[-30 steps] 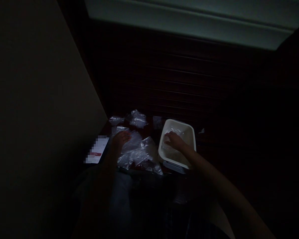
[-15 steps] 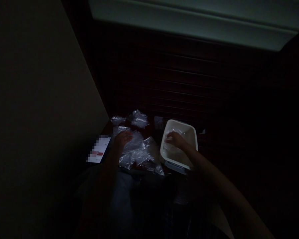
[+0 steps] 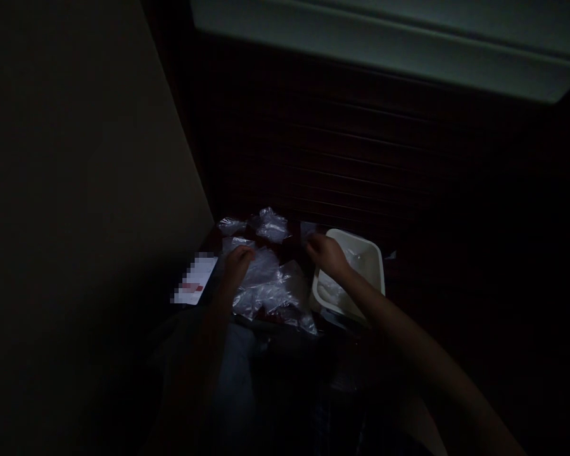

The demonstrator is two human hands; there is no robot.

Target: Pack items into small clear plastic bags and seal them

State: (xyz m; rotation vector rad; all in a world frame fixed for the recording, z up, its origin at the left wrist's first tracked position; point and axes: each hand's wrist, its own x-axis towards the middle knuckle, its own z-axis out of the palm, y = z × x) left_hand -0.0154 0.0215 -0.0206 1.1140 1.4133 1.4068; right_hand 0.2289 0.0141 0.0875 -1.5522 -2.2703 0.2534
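Observation:
My left hand is over the left part of a spread of clear plastic bags, its fingers pressed together at the tips. Whether a bag is caught between them is too dark to see. My right hand hovers at the left rim of a white plastic bin. Its fingers are curled, and I see nothing in them. Inside the bin lies some crumpled clear plastic, partly covered by my right forearm.
Further bags lie behind the spread, against dark slatted panelling. A lit phone, its screen partly pixelated, rests at the left beside a plain wall. A pale ledge crosses the top. The scene is very dim.
My right hand has come up out of the bin and moved left to its rim. The fingers of my left hand have drawn closer together. The view has shifted slightly.

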